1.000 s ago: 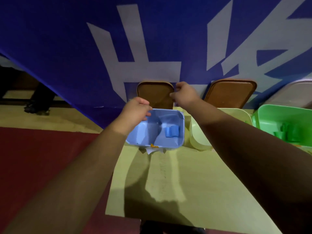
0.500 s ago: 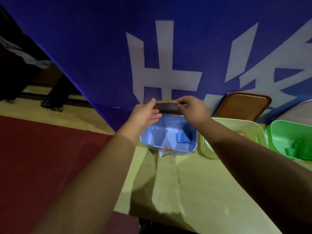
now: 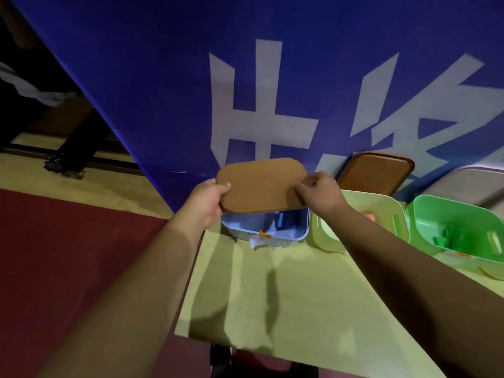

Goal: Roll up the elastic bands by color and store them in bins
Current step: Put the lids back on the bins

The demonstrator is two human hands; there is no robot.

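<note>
Lidding step, by the look of it. Head view has the person holding a brown lid (image 3: pixel 261 184) over the blue bin (image 3: pixel 286 238) in the middle of the frame. It's tilted, so the back of the bin is covered and only a front strip is open. In that strip a rolled blue band (image 3: pixel 285 221) sits a bit right of the bin's middle, so the blue lot looks stored. Best guess for the next move is to level the lid, line its rounded corners up with the rim and press down evenly. Put on skewed, one edge will probably pop up.

Left hand (image 3: pixel 207 200) is clamped on the lid's left edge, thumb on top and fingers wrapped underneath. Right hand (image 3: pixel 319 192) pinches the right edge with curled fingers. The hands are apart, one at each end.

Right of centre, a pale yellow-green bin (image 3: pixel 327 238) stands just beside the blue one, with something pinkish inside that's too hidden to name. Further right, a green bin (image 3: pixel 461 211) holds green rolls (image 3: pixel 447 237). Both are uncovered. Another brown lid (image 3: pixel 376 173) and a greyish lid (image 3: pixel 469 184) lean on the blue banner (image 3: pixel 163 77) behind. All the bins sit on a light table (image 3: pixel 286 296).
</note>
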